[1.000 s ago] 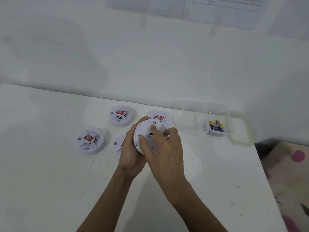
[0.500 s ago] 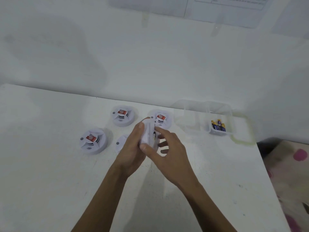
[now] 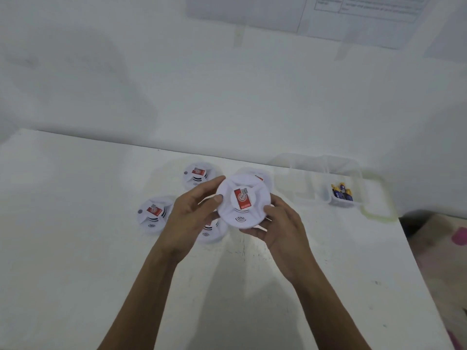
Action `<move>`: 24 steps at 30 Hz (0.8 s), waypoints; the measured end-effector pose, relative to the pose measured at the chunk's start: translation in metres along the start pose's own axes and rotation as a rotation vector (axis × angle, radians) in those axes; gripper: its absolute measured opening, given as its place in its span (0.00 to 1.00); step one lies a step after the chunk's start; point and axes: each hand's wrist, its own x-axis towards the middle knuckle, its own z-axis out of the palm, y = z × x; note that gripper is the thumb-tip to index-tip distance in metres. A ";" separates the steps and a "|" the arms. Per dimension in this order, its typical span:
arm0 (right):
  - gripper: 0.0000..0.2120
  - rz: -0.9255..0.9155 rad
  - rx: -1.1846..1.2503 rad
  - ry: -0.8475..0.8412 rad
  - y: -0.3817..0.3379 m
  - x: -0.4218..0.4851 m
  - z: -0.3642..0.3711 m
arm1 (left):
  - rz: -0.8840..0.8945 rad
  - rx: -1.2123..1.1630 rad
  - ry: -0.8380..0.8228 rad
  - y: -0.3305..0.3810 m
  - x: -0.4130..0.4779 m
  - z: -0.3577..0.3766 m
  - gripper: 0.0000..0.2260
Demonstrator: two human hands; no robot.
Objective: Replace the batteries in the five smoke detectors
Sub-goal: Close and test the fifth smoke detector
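- We count five smoke detectors: one held detector (image 3: 243,201) up off the white table (image 3: 75,248), face toward us, red label showing.
- Our left hand (image 3: 188,218) and right hand (image 3: 280,231) both grip its rim.
- Four resting detectors (image 3: 151,214) sit behind.
- One clear container (image 3: 341,198) holds batteries (image 3: 341,192).

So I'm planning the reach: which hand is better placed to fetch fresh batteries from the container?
The right hand. The batteries lie in the clear container on its side; the left hand can hold the detector.
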 end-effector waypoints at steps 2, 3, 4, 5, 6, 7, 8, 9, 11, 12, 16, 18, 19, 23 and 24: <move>0.14 0.013 0.028 0.004 0.001 0.000 0.003 | -0.004 0.011 -0.019 0.004 -0.001 -0.005 0.17; 0.15 0.017 0.027 0.005 0.002 0.000 0.005 | -0.008 0.014 -0.019 0.006 -0.002 -0.008 0.17; 0.15 0.017 0.017 0.004 0.002 0.000 0.007 | -0.013 0.016 -0.016 0.008 -0.002 -0.010 0.17; 0.15 0.013 0.006 0.002 0.003 0.000 0.009 | -0.017 0.014 -0.013 0.010 -0.003 -0.013 0.17; 0.15 0.013 -0.001 0.003 0.004 0.000 0.012 | -0.024 0.009 -0.012 0.012 -0.003 -0.016 0.16; 0.15 0.015 -0.003 0.008 0.004 0.001 0.015 | -0.030 0.001 -0.014 0.014 -0.004 -0.019 0.16; 0.15 0.016 -0.004 0.017 0.005 0.002 0.017 | -0.035 -0.004 -0.020 0.015 -0.004 -0.022 0.15; 0.16 0.016 -0.006 0.026 0.006 0.002 0.019 | -0.039 -0.002 -0.026 0.017 -0.005 -0.025 0.16; 0.16 0.013 -0.009 0.042 0.008 0.004 0.023 | -0.052 0.016 -0.031 0.019 -0.005 -0.032 0.16; 0.16 0.009 -0.014 0.045 0.009 0.005 0.026 | -0.059 0.024 -0.033 0.020 -0.005 -0.036 0.17; 0.15 -0.008 -0.055 0.046 0.015 0.005 0.037 | -0.081 0.040 -0.023 0.021 -0.005 -0.047 0.15; 0.15 0.007 -0.063 0.072 0.019 0.007 0.041 | -0.091 0.046 -0.013 0.020 -0.006 -0.052 0.15; 0.14 0.016 -0.068 0.088 0.022 0.007 0.044 | -0.094 0.045 -0.012 0.020 -0.006 -0.054 0.15; 0.15 0.037 -0.063 0.118 0.027 0.009 0.052 | -0.096 0.041 -0.018 0.021 -0.009 -0.063 0.17; 0.15 0.040 -0.054 0.118 0.028 0.009 0.054 | -0.095 0.040 -0.022 0.022 -0.010 -0.065 0.17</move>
